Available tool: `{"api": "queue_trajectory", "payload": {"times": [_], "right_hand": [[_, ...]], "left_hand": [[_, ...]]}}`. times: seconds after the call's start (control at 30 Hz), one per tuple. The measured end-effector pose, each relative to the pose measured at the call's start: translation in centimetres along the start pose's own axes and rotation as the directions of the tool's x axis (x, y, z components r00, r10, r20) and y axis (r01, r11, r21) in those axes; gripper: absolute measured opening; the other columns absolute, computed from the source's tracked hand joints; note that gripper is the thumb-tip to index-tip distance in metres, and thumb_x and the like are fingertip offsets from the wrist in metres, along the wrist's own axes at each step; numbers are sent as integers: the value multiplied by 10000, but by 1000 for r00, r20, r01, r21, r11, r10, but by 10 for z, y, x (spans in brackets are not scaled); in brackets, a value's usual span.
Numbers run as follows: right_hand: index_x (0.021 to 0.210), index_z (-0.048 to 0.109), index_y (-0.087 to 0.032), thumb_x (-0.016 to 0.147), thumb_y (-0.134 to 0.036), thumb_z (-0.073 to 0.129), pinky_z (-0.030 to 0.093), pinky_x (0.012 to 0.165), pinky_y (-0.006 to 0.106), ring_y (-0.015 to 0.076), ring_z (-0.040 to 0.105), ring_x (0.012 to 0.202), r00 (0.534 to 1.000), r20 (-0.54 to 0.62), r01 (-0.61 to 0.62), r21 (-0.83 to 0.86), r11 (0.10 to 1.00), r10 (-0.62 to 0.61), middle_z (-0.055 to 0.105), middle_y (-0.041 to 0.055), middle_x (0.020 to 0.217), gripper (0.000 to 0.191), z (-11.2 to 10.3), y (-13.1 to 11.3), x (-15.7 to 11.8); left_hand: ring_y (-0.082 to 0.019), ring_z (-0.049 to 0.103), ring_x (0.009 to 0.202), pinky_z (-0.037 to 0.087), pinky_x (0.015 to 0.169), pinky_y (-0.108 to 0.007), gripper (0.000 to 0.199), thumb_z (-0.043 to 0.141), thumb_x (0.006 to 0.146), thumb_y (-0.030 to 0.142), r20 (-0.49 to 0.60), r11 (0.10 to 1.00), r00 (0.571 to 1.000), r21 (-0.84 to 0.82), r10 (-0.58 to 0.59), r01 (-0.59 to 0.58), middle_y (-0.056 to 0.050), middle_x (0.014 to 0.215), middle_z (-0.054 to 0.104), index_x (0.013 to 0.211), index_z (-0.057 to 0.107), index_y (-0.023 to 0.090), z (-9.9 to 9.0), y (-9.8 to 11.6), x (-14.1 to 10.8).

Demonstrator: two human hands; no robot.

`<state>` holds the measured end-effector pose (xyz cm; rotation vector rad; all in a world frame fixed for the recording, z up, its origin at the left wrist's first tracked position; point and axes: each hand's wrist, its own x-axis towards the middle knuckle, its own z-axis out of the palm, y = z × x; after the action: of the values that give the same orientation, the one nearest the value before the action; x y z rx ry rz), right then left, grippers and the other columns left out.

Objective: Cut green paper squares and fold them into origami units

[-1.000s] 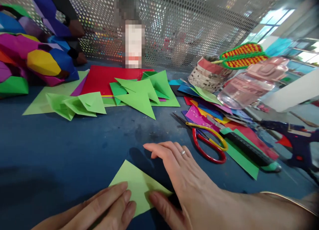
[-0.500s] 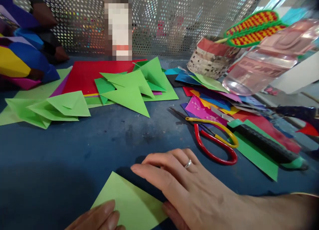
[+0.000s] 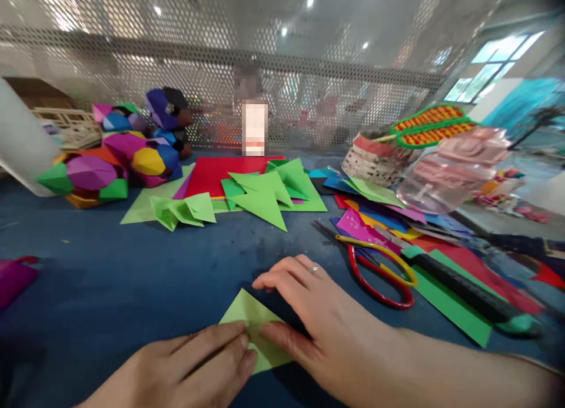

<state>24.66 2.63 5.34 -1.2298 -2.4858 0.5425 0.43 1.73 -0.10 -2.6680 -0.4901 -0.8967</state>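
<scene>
tabletop: blue, perf. metal screen behind
paper: lt green, front ctr
l hand: fingertips on paper, can't tell if pinching
r hand: thumb on paper, fingers loosely bent, unclenched
scissors: nr utility knife

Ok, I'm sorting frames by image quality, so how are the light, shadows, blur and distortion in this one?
Head view: bright glare at the window; a soft shadow on the light green paper beside the thumb of the right hand; blur towards the right edge, darkness in the upper right corner; apparent wide-angle stretching towards the sides; a pixelated patch hiding detail.
</scene>
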Motion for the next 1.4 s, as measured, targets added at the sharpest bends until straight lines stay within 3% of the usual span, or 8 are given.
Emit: {"api": "queue_trajectory", "payload": {"times": [0.1, 0.3, 0.63, 0.77, 0.9, 1.0, 1.07, 1.4], "right_hand": [[1181, 603, -137, 935, -321, 645, 470, 970, 446, 282, 551, 1108, 981, 176, 97, -90, 991, -80, 624, 130, 1172, 310, -14, -11, 27], [1087, 611, -183, 835, -315, 754, 476, 853, 364, 264, 575, 1036, 913, 399, 188, -228, 955, -85, 628, 81, 1065, 318, -37, -26, 55], [803, 588, -174, 771, -195, 744, 377, 583, 223, 125, 524, 663, 993, 105, 24, 175, 984, -43, 585, -38, 731, 161, -8, -8, 41], [799, 530, -177, 813, -113, 624, 388, 595, 227, 124, 531, 671, 996, -91, 8, 246, 969, 15, 578, -34, 724, 114, 3, -9, 39], [805, 473, -195, 832, -109, 585, 392, 610, 240, 126, 499, 669, 963, -265, 27, 300, 954, 56, 543, -39, 719, 144, 8, -9, 43], [806, 461, -204, 858, -143, 583, 394, 609, 246, 129, 496, 661, 934, -349, 54, 332, 942, 70, 542, -36, 717, 146, 11, -6, 44], [810, 467, -206, 873, -158, 575, 401, 613, 254, 134, 504, 661, 919, -388, 77, 346, 935, 68, 551, -28, 719, 134, 13, -6, 44], [822, 500, -204, 882, -139, 562, 424, 617, 261, 140, 536, 658, 852, -522, 243, 314, 918, -46, 587, -10, 735, 109, 20, -10, 38]], "left_hand": [[-132, 728, 977, 598, 812, -144, 283, 428, 1034, 219, 137, 998, 990, -62, 29, -21, -7, 922, 768, 1094, 700, 172, -15, -2, 18], [-174, 715, 873, 610, 761, -239, 381, 358, 1070, 319, 70, 997, 996, -52, -49, 53, -62, 916, 732, 1086, 698, 149, -32, 10, 24], [-180, 708, 828, 611, 718, -253, 255, 463, 1016, 275, 135, 981, 990, -179, -46, 70, -58, 875, 702, 1012, 687, 155, -36, 9, 26], [-166, 697, 928, 587, 807, -231, 208, 477, 977, 166, 20, 960, 993, -252, -117, 119, -65, 979, 694, 1050, 671, 180, -35, 5, 27], [-235, 574, 1188, 484, 1021, -372, 234, 499, 966, 200, -78, 842, 882, -346, -465, 413, -118, 1265, 595, 1180, 592, 194, -30, -14, 32], [-219, 624, 969, 516, 852, -312, 270, 560, 946, 398, 176, 556, 707, -501, -685, 663, -82, 1069, 660, 1115, 605, 192, -24, -30, 36], [-176, 611, 746, 491, 654, -248, 349, 528, 946, 505, 331, 436, 648, -527, -686, 730, -35, 829, 650, 951, 640, 175, -22, -35, 36], [-110, 481, 468, 368, 506, -209, 504, 466, 957, 551, 499, 419, 616, -458, -609, 784, 20, 502, 538, 688, 619, 153, -22, -30, 32]]}}
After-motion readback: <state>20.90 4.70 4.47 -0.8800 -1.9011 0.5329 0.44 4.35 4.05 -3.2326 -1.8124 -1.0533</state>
